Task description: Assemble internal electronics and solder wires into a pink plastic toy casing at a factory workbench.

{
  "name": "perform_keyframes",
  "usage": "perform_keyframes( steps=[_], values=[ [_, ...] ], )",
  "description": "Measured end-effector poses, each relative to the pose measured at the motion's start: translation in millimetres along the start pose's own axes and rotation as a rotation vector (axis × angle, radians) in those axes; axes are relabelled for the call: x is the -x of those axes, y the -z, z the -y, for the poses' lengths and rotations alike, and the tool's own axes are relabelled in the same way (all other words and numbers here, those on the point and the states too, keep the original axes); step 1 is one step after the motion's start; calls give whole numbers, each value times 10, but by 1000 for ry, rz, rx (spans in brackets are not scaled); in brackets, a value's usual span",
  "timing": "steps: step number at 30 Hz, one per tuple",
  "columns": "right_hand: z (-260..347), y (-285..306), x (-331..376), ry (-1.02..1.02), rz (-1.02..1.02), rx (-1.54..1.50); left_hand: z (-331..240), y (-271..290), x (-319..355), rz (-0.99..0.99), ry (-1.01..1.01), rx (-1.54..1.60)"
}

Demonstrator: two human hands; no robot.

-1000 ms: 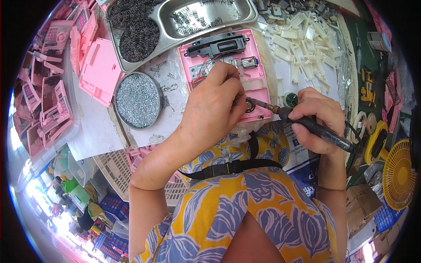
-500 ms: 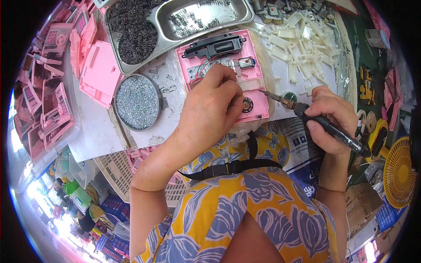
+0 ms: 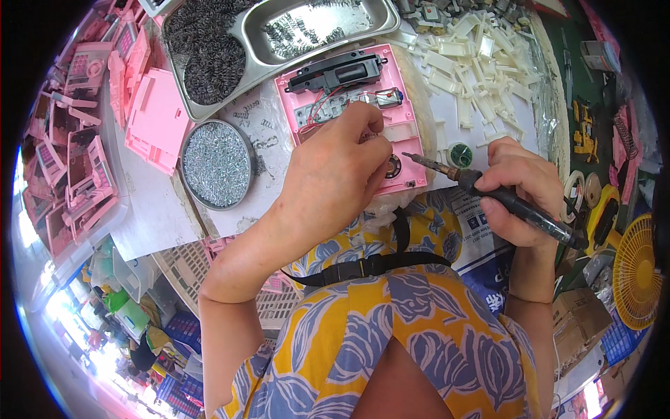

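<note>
A pink plastic case [image 3: 408,150] lies in front of me with its inside showing. It holds a black plastic box-shaped part [image 3: 335,73], a small metal motor [image 3: 389,98], thin red wires [image 3: 319,106] and a round speaker [image 3: 393,166]. My left hand [image 3: 342,157] is over the case's middle with its fingers curled together; what they pinch is hidden. In my right hand [image 3: 520,185] is a black-handled soldering iron [image 3: 520,204], its tip over the case just above the speaker. A small round green-topped piece [image 3: 459,155] sits beside the iron's barrel.
To the left stand a round tin of small metal pieces [image 3: 216,164] and stacked pink panels [image 3: 157,126]. A steel tray [image 3: 244,38] with black springs lies at the back. White plastic parts [image 3: 474,70] are heaped at the back right; a yellow fan [image 3: 636,272] is far right.
The soldering iron's tip has moved slightly left and nearer to me, toward the speaker. My left hand stays over the case, which appears shifted slightly left in the picture.
</note>
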State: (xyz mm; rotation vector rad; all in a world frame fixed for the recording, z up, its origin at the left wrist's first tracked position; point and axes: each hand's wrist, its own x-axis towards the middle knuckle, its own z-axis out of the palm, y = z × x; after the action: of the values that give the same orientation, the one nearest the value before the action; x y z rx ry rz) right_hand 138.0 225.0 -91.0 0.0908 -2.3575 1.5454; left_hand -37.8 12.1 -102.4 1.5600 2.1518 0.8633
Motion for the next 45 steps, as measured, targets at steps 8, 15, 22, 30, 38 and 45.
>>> perform_keyframes(
  steps=[8,15,22,30,38,45],
  values=[
    [4,-49,-13,-26,18,12,-36,6,-13,14,-70,-132],
    [5,-55,-13,-36,21,18,-82,-6,-16,41,-60,-175],
    [-8,-89,-34,-13,7,38,-95,-1,-35,74,-97,-196],
    [33,166,88,-82,23,12,-96,-4,-22,65,-47,-178],
    [163,1373,1164,-210,-989,24,-72,-52,-64,21,-160,-235],
    [353,2023,1520,-188,-1430,296,-214,-23,-104,30,-134,-225]
  ],
)
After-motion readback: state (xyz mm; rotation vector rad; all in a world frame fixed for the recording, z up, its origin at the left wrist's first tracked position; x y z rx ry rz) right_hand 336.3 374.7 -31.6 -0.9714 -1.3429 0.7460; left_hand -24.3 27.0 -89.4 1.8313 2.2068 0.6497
